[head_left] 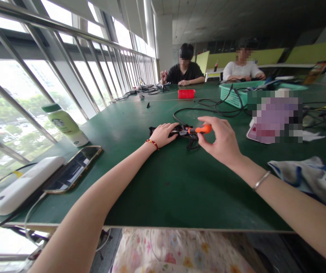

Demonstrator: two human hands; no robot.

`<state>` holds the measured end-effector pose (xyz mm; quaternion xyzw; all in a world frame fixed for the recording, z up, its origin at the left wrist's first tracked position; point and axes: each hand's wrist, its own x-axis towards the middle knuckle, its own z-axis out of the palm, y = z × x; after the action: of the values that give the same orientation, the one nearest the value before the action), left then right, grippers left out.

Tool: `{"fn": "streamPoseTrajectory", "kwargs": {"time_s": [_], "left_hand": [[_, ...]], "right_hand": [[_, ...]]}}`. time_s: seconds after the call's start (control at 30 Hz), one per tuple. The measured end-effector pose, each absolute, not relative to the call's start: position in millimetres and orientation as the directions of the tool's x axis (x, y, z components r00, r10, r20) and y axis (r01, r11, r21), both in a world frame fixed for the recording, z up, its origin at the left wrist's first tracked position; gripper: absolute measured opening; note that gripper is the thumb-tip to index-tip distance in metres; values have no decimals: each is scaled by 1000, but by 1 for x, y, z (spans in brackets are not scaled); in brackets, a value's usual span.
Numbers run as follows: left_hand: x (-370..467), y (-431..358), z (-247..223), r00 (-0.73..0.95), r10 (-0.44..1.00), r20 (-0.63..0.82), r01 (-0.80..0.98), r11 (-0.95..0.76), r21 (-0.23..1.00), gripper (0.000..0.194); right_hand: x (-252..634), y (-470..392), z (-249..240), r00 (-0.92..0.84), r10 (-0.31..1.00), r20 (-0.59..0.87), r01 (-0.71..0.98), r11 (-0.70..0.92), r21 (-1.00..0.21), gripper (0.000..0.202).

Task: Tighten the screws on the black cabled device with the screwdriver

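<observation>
An orange-and-black screwdriver (205,129) lies nearly level, its tip end pointing left toward a small black device (183,132) on the green table. My right hand (221,139) is curled loosely around the handle's end, thumb below and forefinger above. Whether every finger presses on it cannot be made out. My left hand (165,135), with a beaded bracelet at the wrist, holds the black device down against the table. Its fingers cover part of the device and the screwdriver's tip. A black cable (177,113) curves away behind the device.
A green bottle (65,125), a phone (74,168) and a white power strip (23,185) stand at left. Behind are a red basket (186,94) and a teal basket (232,96) with cables. Cloth (307,174) lies right. Two people sit opposite.
</observation>
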<state>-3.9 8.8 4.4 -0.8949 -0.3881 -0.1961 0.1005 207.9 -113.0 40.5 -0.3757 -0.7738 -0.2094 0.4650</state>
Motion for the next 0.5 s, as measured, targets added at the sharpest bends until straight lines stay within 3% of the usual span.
{"fn": "streamPoseTrajectory", "kwargs": {"time_s": [0.13, 0.33, 0.5], "left_hand": [[-4, 8, 5, 625, 653, 429, 731, -682, -28, 50], [-4, 8, 5, 618, 659, 429, 738, -674, -29, 50], [-4, 8, 5, 620, 658, 426, 736, -676, -27, 50]], "right_hand": [[206, -114, 41, -279, 407, 870, 799, 601, -26, 10], [208, -113, 41, -291, 388, 875, 779, 627, -19, 30], [207, -113, 38, -264, 418, 870, 816, 578, -30, 10]]}}
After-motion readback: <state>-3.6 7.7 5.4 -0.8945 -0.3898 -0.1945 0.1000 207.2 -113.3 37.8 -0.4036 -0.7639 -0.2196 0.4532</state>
